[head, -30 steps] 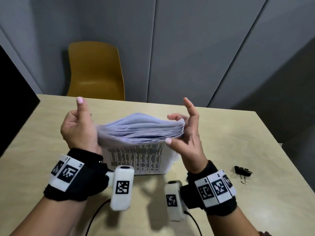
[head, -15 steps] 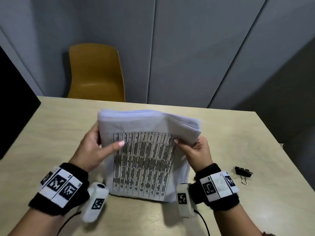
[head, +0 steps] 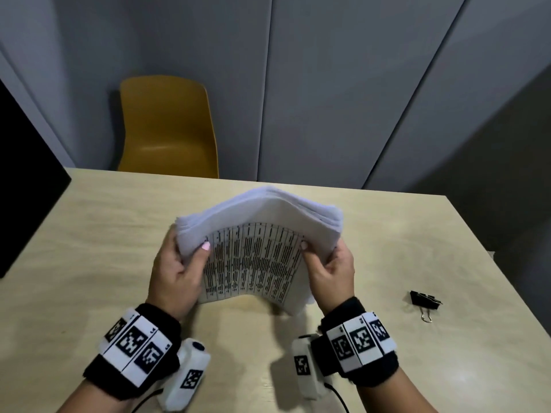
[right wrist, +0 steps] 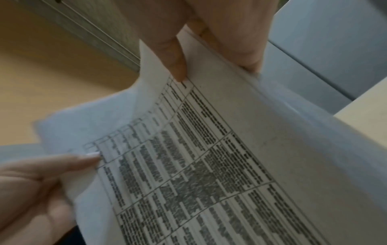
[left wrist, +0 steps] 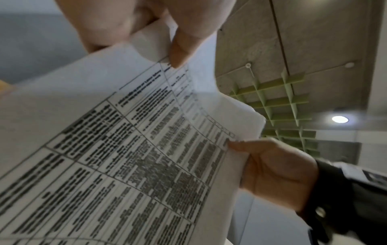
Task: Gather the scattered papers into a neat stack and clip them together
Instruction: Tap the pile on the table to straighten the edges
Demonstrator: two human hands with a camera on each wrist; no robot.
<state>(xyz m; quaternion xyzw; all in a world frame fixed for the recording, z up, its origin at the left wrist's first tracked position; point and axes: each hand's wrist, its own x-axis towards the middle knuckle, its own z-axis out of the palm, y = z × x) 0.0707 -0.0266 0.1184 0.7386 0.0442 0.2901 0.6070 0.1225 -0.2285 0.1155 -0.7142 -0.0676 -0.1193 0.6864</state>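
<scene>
Two hands hold one thick stack of white printed papers upright above the pale wooden table, its lower edge just at or above the tabletop; whether it touches cannot be told. The left hand grips the stack's left edge, thumb pressed on the front sheet and fingers curled behind. The right hand grips the right edge the same way. The front sheet carries a black-ruled table of dense text, and the stack bows toward the camera in an arch, its top edges fanned and uneven. A small black binder clip with silver wire handles lies on the table to the right, well apart from the stack. No container is in view. A mustard-yellow plastic chair stands behind the table's far edge.
</scene>
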